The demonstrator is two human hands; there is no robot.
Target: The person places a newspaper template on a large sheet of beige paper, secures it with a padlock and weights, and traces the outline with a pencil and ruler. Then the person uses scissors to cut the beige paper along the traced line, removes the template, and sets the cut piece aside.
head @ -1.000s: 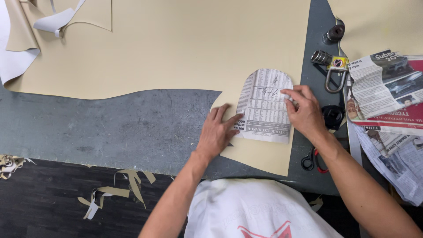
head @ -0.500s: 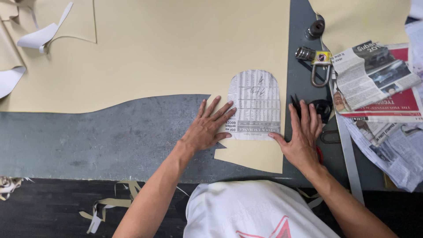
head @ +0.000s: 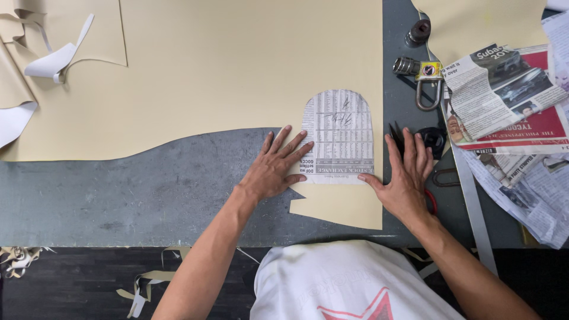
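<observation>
Left hand (head: 274, 169): flat, fingers spread, fingertips touching left edge of arch-topped newsprint template (head: 341, 135). Right hand (head: 406, 178): flat, fingers spread, thumb tip at template's lower right corner, fingers over black scissors (head: 428, 141). Template lying on cream sheet (head: 237, 71) covering grey surface (head: 148, 195). Padlock (head: 428, 83) at 1 o'clock from template; newspapers (head: 510, 101) at 3 o'clock.

A big grey table (head: 148, 201) fills most of the view. Its top looks dull and a bit scratched. Below its edge is a dark floor (head: 77, 284) with small pale scraps (head: 142, 290) lying on it. The light is soft and even.
</observation>
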